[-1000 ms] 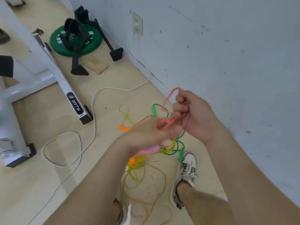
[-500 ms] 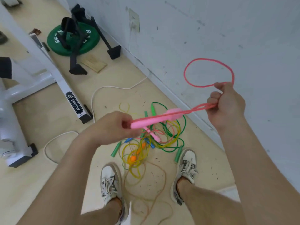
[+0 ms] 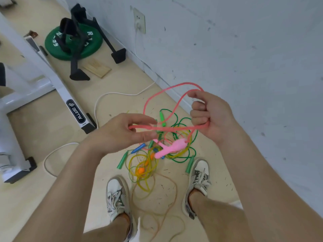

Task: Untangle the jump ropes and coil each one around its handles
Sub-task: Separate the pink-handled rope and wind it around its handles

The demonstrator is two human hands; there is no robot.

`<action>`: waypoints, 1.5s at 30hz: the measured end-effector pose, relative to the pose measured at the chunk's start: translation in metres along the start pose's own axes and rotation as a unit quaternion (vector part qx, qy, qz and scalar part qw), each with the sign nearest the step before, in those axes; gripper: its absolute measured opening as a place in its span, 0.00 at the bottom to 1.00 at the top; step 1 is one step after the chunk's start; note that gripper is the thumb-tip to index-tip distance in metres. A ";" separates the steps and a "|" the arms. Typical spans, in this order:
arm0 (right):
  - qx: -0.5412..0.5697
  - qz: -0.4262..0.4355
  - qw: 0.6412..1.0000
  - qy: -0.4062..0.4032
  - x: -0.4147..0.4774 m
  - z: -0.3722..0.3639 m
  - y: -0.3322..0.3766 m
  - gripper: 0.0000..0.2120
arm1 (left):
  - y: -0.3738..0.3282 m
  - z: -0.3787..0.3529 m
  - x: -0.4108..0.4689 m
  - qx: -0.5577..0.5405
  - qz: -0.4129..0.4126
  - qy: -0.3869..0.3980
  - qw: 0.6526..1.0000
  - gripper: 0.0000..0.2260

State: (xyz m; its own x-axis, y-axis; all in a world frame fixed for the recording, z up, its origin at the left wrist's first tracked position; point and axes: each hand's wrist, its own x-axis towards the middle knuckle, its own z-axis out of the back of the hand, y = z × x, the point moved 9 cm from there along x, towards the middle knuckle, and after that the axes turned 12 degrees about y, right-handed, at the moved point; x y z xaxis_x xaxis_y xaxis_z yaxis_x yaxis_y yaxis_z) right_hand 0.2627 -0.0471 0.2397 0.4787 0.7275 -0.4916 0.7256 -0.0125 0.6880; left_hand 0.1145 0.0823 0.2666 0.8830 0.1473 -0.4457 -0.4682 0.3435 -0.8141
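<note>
The left hand [image 3: 125, 132] is pinching a folded end of the pink rope [image 3: 174, 128] between thumb and fingers. The right hand [image 3: 212, 117] is gripping the same rope with its fingers curled round it, so that doubled strands are running nearly level between the two hands. A slack loop of this rope is arching up and over from the right hand toward the wall [image 3: 244, 67]. The pink handles [image 3: 172, 148] are hanging together below the hands on a short drop of rope; whether they are touching the pile beneath cannot be told. The step in hand appears to be gathering the pink rope, which looks clear of the pile, into even lengths before winding it on its handles. To do this well, the operator should be keeping the level strands lightly taut and side by side, and feeding the upper loop down through the right hand without letting it twist. The handles should be lifted clear before winding, since a dangling handle is liable to snag in the pile. Directly beneath, the green rope [image 3: 196, 136] and the yellow rope [image 3: 138, 180] are lying tangled together on the floor [image 3: 52, 128] by the two shoes [image 3: 115, 193], with green, blue and orange handles mixed in; these are not yet separated. A white cable [image 3: 104, 94] is trailing nearby and should be kept out of the coils.
</note>
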 end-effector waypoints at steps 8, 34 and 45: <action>0.247 0.032 0.967 0.049 0.007 -0.021 -0.015 0.14 | -0.033 -0.094 0.037 -0.090 -0.068 0.039 0.993 0.16; 0.052 -0.021 0.990 0.126 -0.003 -0.052 -0.022 0.15 | 0.018 -0.051 0.025 -0.439 0.001 -0.080 0.895 0.10; -0.109 -0.032 0.977 0.183 -0.005 -0.050 -0.021 0.23 | -0.004 -0.007 0.001 -0.377 -0.077 -0.136 0.913 0.12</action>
State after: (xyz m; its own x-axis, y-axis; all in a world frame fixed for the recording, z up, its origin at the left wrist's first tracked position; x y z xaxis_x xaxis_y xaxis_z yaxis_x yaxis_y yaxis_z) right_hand 0.2206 -0.0164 0.2548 0.1980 0.9191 -0.3408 0.6072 0.1579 0.7787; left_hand 0.1168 0.0750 0.2667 0.8681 0.4111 -0.2781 -0.1359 -0.3421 -0.9298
